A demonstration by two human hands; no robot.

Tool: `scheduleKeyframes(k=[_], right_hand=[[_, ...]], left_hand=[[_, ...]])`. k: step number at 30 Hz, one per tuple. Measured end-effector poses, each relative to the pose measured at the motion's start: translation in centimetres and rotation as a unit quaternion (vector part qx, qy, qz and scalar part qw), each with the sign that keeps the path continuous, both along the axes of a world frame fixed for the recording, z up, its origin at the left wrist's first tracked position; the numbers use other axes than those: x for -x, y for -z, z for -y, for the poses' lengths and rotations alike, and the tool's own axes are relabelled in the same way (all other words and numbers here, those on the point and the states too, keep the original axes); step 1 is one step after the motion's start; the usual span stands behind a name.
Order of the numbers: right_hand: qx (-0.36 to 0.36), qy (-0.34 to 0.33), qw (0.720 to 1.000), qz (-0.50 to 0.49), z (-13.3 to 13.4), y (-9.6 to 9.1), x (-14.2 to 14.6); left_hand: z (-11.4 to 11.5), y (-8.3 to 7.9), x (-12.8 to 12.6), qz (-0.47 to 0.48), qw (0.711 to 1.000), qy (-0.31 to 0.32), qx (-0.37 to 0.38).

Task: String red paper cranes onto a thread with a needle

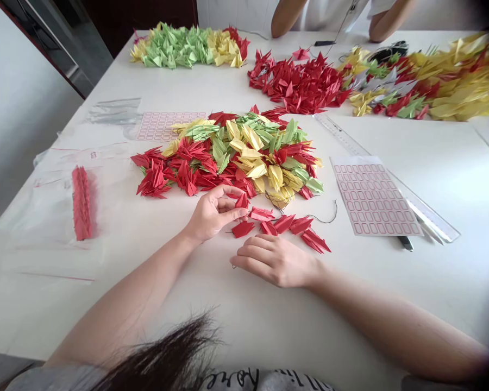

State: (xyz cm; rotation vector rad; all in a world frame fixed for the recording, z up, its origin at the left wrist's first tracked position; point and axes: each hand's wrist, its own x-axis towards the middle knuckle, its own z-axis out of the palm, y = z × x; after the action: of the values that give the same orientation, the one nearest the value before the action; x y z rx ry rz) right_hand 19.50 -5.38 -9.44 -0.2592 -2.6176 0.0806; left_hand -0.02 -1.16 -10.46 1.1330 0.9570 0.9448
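Nearest is a lock of dark, loose hair, beside a grey fabric shirt with black script lettering. Beyond it spreads a white, smooth-topped table, and the landmark on it is a broad mixed heap of pointed, folded paper pieces in red, yellow and light green.

On the near side of the heap, two bare forearms reach in. The left hand is closed in a pinch, thumb against fingers, on one red, pointed folded-paper piece, just in front of the heap's near edge. The right hand lies palm down, farther from the heap, its fingers loosely bent; a tiny dark end shows by its fingertips, but whether they grip it cannot be told. Between this hand and the heap lies a loose row of small red folded-paper pieces, with a thin dark thread curling off to the right.

Right of the heap is a white paper sheet printed with red-outlined boxes, lying over part of a clear plastic ruler. Left of the heap, a clear plastic bag holds a narrow red paper bundle. Behind the heap sits a red paper pile; beyond that, another person's elbows rest on the table.
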Motion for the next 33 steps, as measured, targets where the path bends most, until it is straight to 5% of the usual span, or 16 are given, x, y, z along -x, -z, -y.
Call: scheduleKeyframes(k=[13,18,23,29,33], right_hand=[[0.011,0.007,0.999,0.043,0.1,1.1,0.4],[0.029,0.09,0.99,-0.102,0.0,0.8,0.3],[0.081,0.296,0.909,-0.281,-1.0,1.1,0.0],[0.148,0.271,0.92,-0.241,-1.9,1.6,-0.3],[0.189,0.277,0.903,-0.266,-1.9,1.6,-0.4]], left_hand=[[-0.1,-0.3,0.1,0.035,0.998,-0.013,0.046],[-0.2,0.4,0.1,-0.004,0.999,-0.044,-0.028],[0.0,1.0,0.2,-0.079,0.986,-0.038,-0.141],[0.3,0.8,0.2,-0.12,0.961,-0.015,-0.25],[0.3,0.7,0.2,-0.143,0.949,-0.022,-0.28]])
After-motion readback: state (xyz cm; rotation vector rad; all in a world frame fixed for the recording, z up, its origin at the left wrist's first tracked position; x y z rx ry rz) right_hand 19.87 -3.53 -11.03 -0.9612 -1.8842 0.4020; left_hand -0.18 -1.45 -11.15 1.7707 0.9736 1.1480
